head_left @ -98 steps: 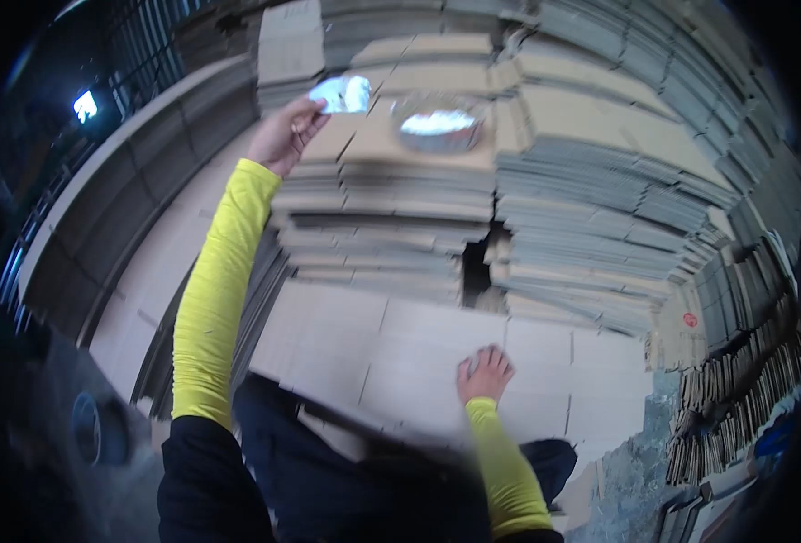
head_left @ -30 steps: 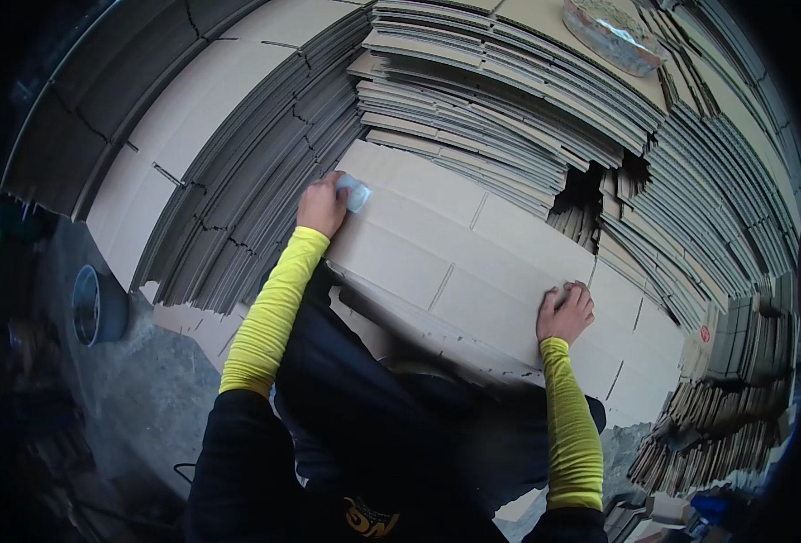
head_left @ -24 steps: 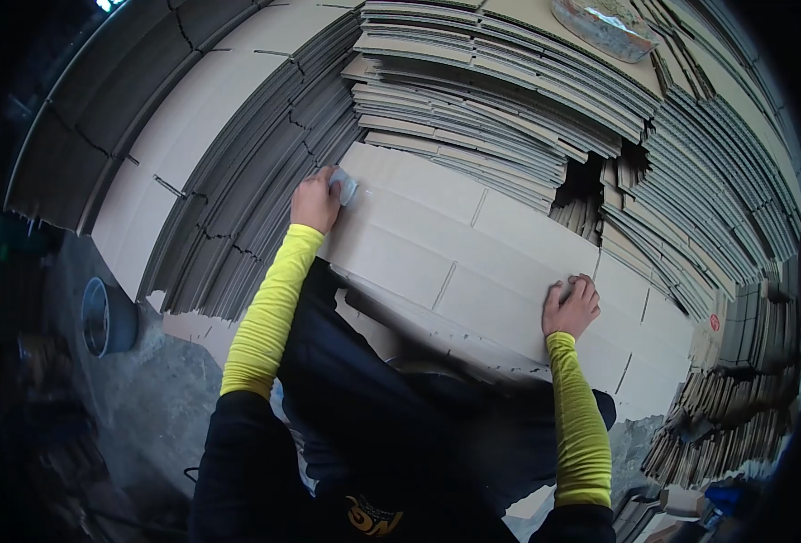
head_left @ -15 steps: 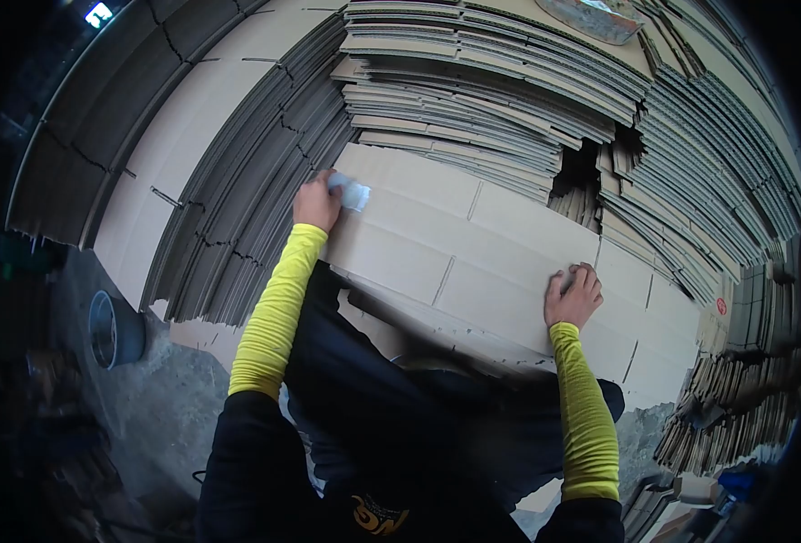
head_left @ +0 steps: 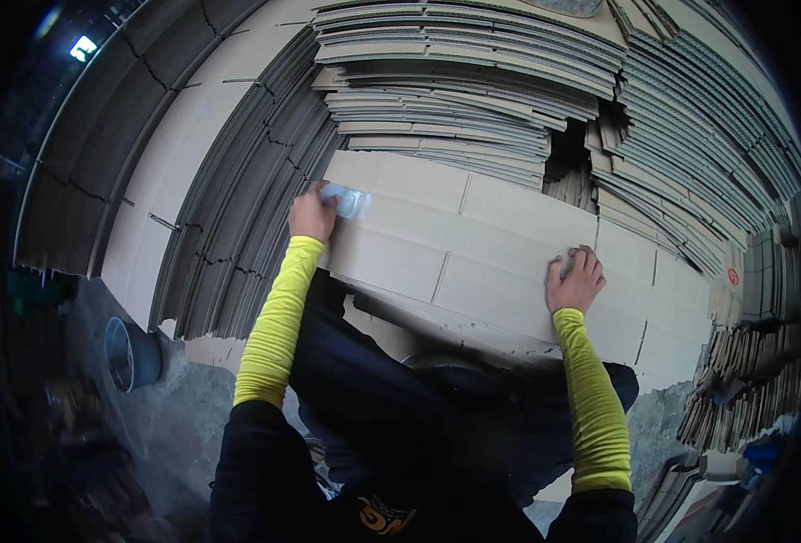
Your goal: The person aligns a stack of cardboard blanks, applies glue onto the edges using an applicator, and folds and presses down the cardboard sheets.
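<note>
A flat cardboard sheet (head_left: 500, 253) with slots cut in it lies across in front of me. At its left end my left hand (head_left: 312, 214) pinches a small, shiny, see-through piece of plastic (head_left: 351, 203) against the sheet. My right hand (head_left: 575, 282) rests on the right part of the sheet, fingers bent and somewhat apart, with nothing seen in it. Yellow sleeves cover both forearms. What lies under my left fingertips is hidden.
Stacked cardboard (head_left: 464, 54) rises behind the sheet, with more stacks at the left (head_left: 228, 217) and right (head_left: 699, 118). A clear container (head_left: 568, 5) is cut off at the top edge. A bucket (head_left: 133, 355) stands on the floor at the left.
Since the oldest frame, my left hand has come down from near the container to the sheet with the plastic piece. Lately the view has shifted slightly, while both hands stay on the sheet.
</note>
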